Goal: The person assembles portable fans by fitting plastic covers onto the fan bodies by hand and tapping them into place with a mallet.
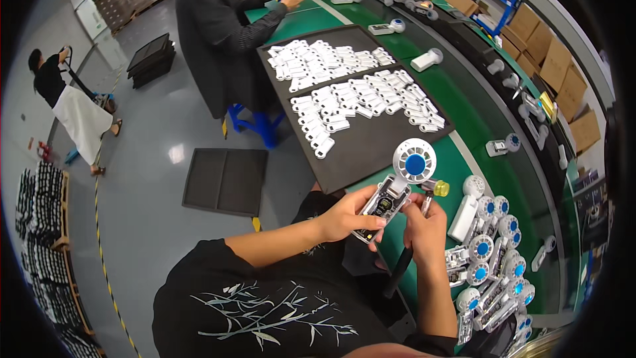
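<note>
Between both hands, above the green bench [437, 159]: small handheld fan [397, 185], white round head with blue hub pointing away, open back facing up. Left hand [348, 215] closed around its handle from the left; right hand [424, 225] closed on a dark screwdriver [424, 202], tip just beside the body. Likely mid-fastening; next needs tip seated squarely. Heap of finished fans [493, 258] right of the grip.

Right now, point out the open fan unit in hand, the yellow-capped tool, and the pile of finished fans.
Open fan unit [397, 182], head view, on its exposed handle body.
Yellow-capped tool [438, 188], head view, on the yellow cap.
Pile of finished fans [493, 258], head view, on a white fan near the pile's middle.
</note>
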The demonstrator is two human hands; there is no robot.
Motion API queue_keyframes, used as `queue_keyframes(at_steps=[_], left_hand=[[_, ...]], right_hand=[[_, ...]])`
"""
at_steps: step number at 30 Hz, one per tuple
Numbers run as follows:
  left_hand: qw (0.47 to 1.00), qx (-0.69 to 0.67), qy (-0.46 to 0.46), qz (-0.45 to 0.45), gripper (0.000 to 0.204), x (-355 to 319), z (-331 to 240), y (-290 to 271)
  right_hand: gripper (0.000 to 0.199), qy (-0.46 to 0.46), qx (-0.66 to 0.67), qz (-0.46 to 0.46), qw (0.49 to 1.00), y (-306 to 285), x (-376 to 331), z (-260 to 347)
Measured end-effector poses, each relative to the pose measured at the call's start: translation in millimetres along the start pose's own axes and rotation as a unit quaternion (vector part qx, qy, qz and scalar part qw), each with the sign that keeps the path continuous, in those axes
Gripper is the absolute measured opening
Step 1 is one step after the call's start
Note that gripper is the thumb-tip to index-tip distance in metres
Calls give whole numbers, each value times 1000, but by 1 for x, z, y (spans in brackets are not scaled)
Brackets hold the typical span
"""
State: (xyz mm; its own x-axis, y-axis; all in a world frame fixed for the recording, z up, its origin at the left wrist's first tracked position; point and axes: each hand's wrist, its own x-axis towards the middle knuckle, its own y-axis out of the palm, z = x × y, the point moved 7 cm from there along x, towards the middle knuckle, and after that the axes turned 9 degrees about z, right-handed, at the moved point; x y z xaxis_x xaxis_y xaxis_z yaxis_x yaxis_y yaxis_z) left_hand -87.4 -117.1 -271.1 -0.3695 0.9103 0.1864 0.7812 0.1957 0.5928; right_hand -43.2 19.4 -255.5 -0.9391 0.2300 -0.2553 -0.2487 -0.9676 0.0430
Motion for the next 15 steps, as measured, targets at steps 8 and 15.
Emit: queue_keyframes(at_steps=[8,15], left_hand=[[997,78,-16,-2,47,11,-4,14],[998,-6,-53,41,50,15,-13,27]], right_hand=[[22,22,28,60,998,-2,-24,-5],[19,47,202,119,971,-16,-20,-6]])
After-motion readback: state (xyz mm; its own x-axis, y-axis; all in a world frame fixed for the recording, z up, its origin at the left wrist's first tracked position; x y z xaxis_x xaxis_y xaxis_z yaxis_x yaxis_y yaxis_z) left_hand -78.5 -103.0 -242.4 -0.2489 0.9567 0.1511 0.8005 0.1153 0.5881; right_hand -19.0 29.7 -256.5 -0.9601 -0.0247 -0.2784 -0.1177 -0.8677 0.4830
